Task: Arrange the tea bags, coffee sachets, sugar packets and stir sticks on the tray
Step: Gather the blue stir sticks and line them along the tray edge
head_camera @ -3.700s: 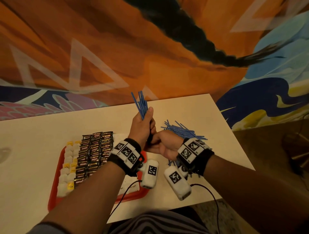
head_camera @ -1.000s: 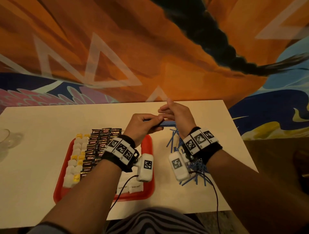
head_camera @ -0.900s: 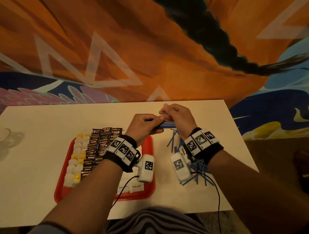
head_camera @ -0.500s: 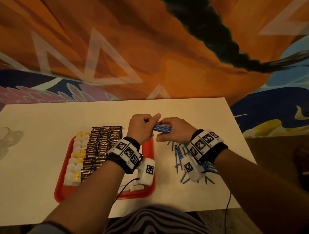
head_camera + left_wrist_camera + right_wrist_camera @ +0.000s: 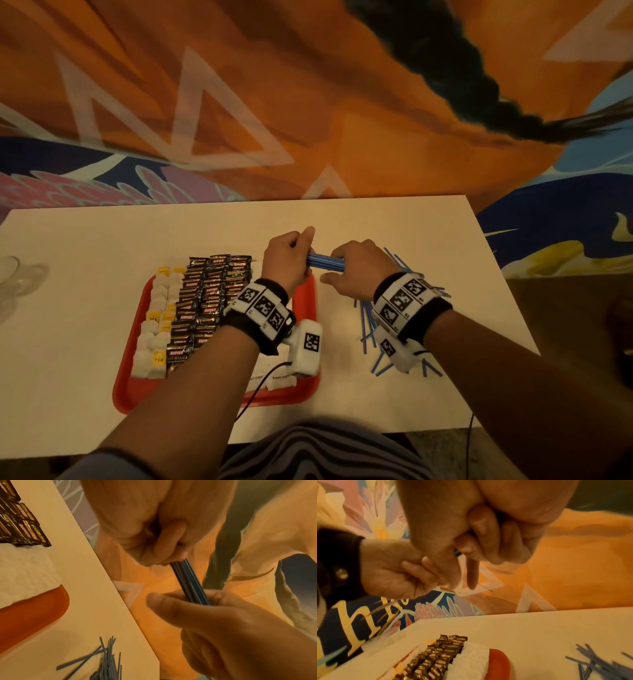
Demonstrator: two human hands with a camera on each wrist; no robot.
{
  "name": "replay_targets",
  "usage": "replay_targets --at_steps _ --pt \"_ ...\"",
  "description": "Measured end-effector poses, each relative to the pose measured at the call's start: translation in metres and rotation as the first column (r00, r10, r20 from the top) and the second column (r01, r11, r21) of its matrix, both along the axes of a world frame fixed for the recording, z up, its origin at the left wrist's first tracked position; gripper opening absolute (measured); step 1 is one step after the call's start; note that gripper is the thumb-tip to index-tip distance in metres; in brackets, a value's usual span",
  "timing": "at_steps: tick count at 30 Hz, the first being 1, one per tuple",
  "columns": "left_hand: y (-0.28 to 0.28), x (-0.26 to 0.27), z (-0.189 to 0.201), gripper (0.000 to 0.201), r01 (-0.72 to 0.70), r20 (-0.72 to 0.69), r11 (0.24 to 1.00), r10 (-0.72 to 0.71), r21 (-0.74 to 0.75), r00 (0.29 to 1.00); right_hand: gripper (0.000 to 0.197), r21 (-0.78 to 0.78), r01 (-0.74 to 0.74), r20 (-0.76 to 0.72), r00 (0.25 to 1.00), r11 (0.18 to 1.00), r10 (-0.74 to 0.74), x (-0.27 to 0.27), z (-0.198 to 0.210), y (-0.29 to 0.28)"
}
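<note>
Both hands hold one bundle of blue stir sticks (image 5: pixel 326 264) level above the table, just past the far right corner of the red tray (image 5: pixel 135 394). My left hand (image 5: pixel 297 255) grips its left end and my right hand (image 5: pixel 342 271) curls round its right end. In the left wrist view the bundle (image 5: pixel 188 581) runs from my left fingers (image 5: pixel 164 543) into my right hand (image 5: pixel 223 622). On the tray lie rows of tea bags (image 5: pixel 158 308), dark coffee sachets (image 5: pixel 212 287) and white sugar packets (image 5: pixel 274 381). Loose stir sticks (image 5: pixel 367 320) lie scattered on the table under my right wrist.
A clear glass (image 5: pixel 13 281) stands at the table's far left edge. The white table (image 5: pixel 411 233) ends against a painted wall at the back. The tray's right strip (image 5: pixel 306 291) shows bare red. More loose sticks (image 5: pixel 607 666) spread right of the tray.
The bundle, upright in my left hand earlier, is level between both hands. Over the last second both hands came down and nearer, and my right hand turned palm down over the sticks.
</note>
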State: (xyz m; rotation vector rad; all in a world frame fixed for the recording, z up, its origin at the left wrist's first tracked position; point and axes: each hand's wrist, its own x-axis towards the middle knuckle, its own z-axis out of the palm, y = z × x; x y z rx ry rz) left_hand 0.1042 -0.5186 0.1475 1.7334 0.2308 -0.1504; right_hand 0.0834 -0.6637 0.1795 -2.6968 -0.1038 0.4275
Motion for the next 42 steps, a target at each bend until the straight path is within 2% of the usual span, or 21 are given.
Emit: replay_targets --at_steps 2,3,4,6,8,10,11,12,15,18,19,21,23,25,27,29,33,35,39,42 --pt "0.002 0.001 -0.002 0.047 -0.026 0.014 1.000 0.027 -0.002 1.000 0.037 0.208 0.011 -0.021 1.000 0.978 -0.007 0.002 -0.003 -0.005" --pt "0.004 0.001 -0.004 0.047 -0.052 0.012 0.999 0.052 -0.016 0.999 0.037 0.333 0.027 -0.015 1.000 0.942 -0.023 0.003 -0.004 -0.007" --pt "0.005 0.001 -0.005 0.046 -0.080 0.008 0.996 0.080 -0.034 0.997 0.035 0.463 0.055 -0.008 0.998 0.885 -0.058 0.003 -0.004 -0.007" --pt "0.003 0.000 -0.005 0.047 -0.114 0.003 0.991 0.115 -0.064 0.993 0.029 0.692 0.159 -0.037 0.982 0.704 -0.185 0.006 -0.008 -0.006" --pt "-0.002 -0.003 -0.003 0.046 -0.101 0.014 0.992 0.102 -0.072 0.995 0.032 0.806 0.284 -0.136 0.943 0.519 -0.304 0.008 -0.010 0.000" --pt "-0.007 -0.009 -0.001 0.044 -0.063 0.002 0.994 0.063 -0.090 0.998 0.038 0.856 0.370 -0.220 0.893 0.362 -0.393 0.010 -0.010 0.005" --pt "-0.008 -0.011 0.000 0.043 -0.039 -0.013 0.993 0.038 -0.114 0.999 0.038 0.871 0.387 -0.245 0.876 0.303 -0.416 0.010 -0.010 0.006" --pt "-0.009 -0.012 0.001 0.043 -0.016 -0.025 0.990 0.013 -0.140 1.000 0.038 0.876 0.391 -0.256 0.873 0.281 -0.416 0.010 -0.010 0.006" --pt "-0.005 -0.014 -0.002 0.040 0.032 -0.027 0.986 -0.037 -0.166 0.999 0.034 0.846 0.385 -0.257 0.901 0.370 -0.349 0.009 -0.015 0.003" --pt "0.003 -0.013 -0.011 0.041 0.055 -0.019 0.988 -0.058 -0.146 0.998 0.041 0.812 0.364 -0.315 0.931 0.456 -0.183 0.005 -0.024 -0.004" --pt "0.005 -0.013 -0.014 0.041 0.064 -0.020 0.990 -0.067 -0.127 0.998 0.039 0.786 0.354 -0.348 0.931 0.508 -0.110 0.004 -0.024 -0.006" --pt "0.011 -0.010 -0.018 0.042 0.099 -0.019 0.991 -0.101 -0.088 0.995 0.036 0.678 0.278 -0.402 0.915 0.681 0.027 0.002 -0.025 -0.011" --pt "0.015 -0.009 -0.024 0.042 0.151 -0.028 0.988 -0.152 -0.045 0.988 0.032 0.501 0.105 -0.418 0.898 0.859 0.134 -0.001 -0.028 -0.012" --pt "0.018 -0.009 -0.031 0.041 0.205 -0.058 0.979 -0.205 -0.011 0.977 0.024 0.341 -0.040 -0.446 0.873 0.939 0.199 -0.004 -0.034 -0.008" --pt "0.020 -0.010 -0.040 0.041 0.240 -0.103 0.971 -0.240 -0.013 0.965 0.023 0.226 -0.069 -0.493 0.852 0.972 0.175 -0.006 -0.039 -0.004" --pt "0.021 -0.011 -0.049 0.041 0.220 -0.155 0.974 -0.225 -0.051 0.962 0.022 0.171 -0.026 -0.513 0.851 0.985 0.111 -0.007 -0.047 -0.002" --pt "0.023 -0.016 -0.069 0.046 -0.026 -0.297 0.970 -0.049 -0.243 0.954 0.023 0.150 0.079 -0.444 0.896 0.985 -0.004 -0.005 -0.068 0.008" --pt "0.021 -0.020 -0.076 0.049 -0.106 -0.377 0.948 -0.017 -0.302 0.926 0.025 0.161 0.152 -0.406 0.911 0.975 -0.075 -0.003 -0.080 0.014" --pt "0.011 -0.027 -0.099 0.044 -0.051 -0.435 0.938 -0.110 -0.342 0.894 0.027 0.109 0.156 -0.350 0.930 0.982 -0.109 -0.003 -0.095 0.027" --pt "0.007 -0.025 -0.115 0.038 -0.064 -0.468 0.955 -0.083 -0.290 0.880 0.033 0.056 0.090 -0.356 0.932 0.994 -0.065 -0.004 -0.105 0.034"
